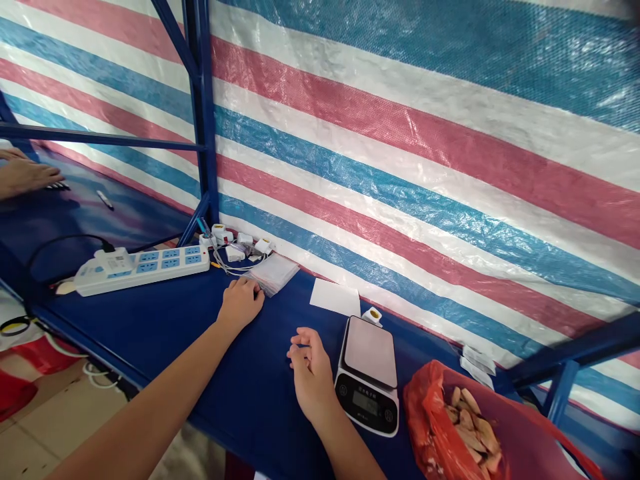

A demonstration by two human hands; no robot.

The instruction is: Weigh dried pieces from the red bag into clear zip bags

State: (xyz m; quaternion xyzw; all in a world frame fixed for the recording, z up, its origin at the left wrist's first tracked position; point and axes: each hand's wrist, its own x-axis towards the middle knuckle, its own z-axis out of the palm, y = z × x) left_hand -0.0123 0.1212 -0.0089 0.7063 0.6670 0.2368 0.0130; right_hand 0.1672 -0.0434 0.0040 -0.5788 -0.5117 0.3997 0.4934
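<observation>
Hands rest on a dark blue table that runs along a tarpaulin wall striped red, white and blue. The left hand lies palm down near the back edge of the surface, fingers curled loosely, fingertips touching the near edge of a stack of small clear plastic bags. It grips nothing; the fingers only press on the stack. The right hand rests on its outer edge nearer the front edge of the surface, half closed, thumb and forefinger close together; whether anything small sits between them cannot be told.

Just beside the right hand, on its right side, stands a digital kitchen scale with a bare weighing plate and a dark display panel facing the front edge. A white paper slip lies flat behind the scale, near the back edge, and a small white cap-like part sits touching the scale's rear edge.

Toward the right end of the surface, a red plastic bag stands open, holding pale, sliced pieces.

At the back edge, beside a blue frame post, a cluster of small white plugs and thin cables lies just behind the bag stack. A white power strip with blue sockets lies along the left part of the surface.

Another person's hand rests on a neighbouring surface at far left, well apart.
</observation>
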